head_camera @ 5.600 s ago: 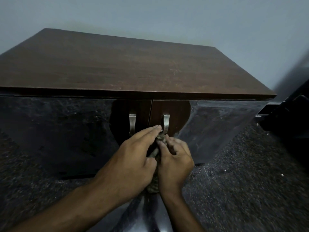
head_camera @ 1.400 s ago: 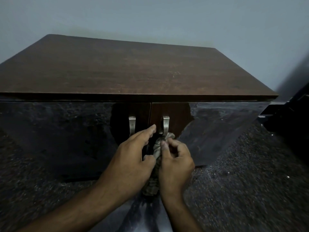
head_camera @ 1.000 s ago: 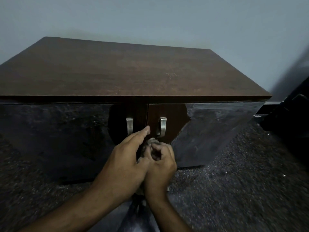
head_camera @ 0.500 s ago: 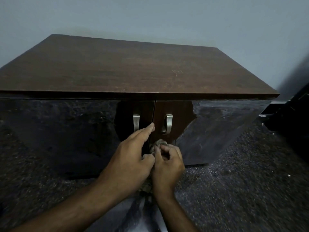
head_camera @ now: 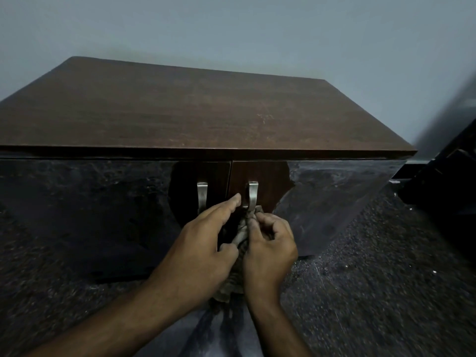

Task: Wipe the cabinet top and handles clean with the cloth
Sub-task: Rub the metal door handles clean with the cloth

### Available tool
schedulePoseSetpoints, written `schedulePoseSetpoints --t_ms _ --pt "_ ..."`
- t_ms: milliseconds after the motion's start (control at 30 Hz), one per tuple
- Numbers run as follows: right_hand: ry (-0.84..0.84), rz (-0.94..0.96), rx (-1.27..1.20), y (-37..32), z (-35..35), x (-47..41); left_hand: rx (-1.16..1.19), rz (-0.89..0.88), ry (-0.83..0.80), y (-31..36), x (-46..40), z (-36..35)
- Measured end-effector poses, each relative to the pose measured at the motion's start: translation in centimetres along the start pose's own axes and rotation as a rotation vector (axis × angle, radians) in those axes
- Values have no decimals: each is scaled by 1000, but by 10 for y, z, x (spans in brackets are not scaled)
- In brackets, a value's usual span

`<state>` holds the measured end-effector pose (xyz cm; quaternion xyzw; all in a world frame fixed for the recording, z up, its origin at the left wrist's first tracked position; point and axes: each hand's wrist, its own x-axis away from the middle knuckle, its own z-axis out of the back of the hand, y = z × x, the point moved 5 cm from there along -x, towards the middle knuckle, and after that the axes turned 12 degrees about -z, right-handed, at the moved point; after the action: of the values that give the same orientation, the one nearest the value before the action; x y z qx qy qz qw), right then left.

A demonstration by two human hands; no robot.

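A low cabinet with a dark brown wooden top (head_camera: 195, 109) stands against the wall. Two metal handles sit at the middle of its glossy doors: the left handle (head_camera: 202, 195) and the right handle (head_camera: 253, 194). A crumpled grey cloth (head_camera: 240, 234) is pressed up against the lower end of the right handle. My right hand (head_camera: 270, 249) pinches the cloth at the handle. My left hand (head_camera: 203, 253) holds the cloth's lower part, its index finger stretched out between the two handles. The rest of the cloth hangs hidden between my wrists.
The glossy black door fronts (head_camera: 85, 212) reflect the speckled dark floor (head_camera: 373, 279). A black object (head_camera: 448, 181) stands at the right edge beside the cabinet. A pale wall (head_camera: 231, 29) runs behind it.
Over the last second both hands rose again with the cloth, from below the right handle back up against its lower end. The view shifted slightly.
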<state>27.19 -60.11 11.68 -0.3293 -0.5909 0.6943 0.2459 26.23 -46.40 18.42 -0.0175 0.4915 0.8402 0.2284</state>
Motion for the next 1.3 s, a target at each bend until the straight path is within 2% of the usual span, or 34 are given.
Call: schedulePoseSetpoints --t_ms 67,200,367,433,500,600,700,867,1033,1167,1300 --pt "20 78 14 -3 6 0 -9 -8 -14 2 0 -1" --pt "0 52 16 -12 6 -6 -1 -7 -60 2 -1 -5" --pt "66 381 -37 -68 11 -21 -2 -24 -62 0 -1 -8" --pt "80 446 -12 -72 9 -22 4 -24 -46 -2 -2 -7" --pt "54 424 41 -57 6 -16 18 -27 -17 -3 -3 -6" --pt "-24 251 29 -30 6 -8 35 -22 16 -4 -4 -4" --pt "-35 171 31 -35 5 -11 52 -14 13 -6 -4 -6" --pt "-30 351 -30 -66 9 -11 91 5 5 -7 -8 -9" --pt "-80 208 0 -44 11 -9 142 34 17 -8 -9 -11" --pt "-49 371 -41 -73 11 -9 154 45 18 -13 -10 -11" --pt "-161 490 71 -62 -2 10 160 75 24 -17 -10 -10"
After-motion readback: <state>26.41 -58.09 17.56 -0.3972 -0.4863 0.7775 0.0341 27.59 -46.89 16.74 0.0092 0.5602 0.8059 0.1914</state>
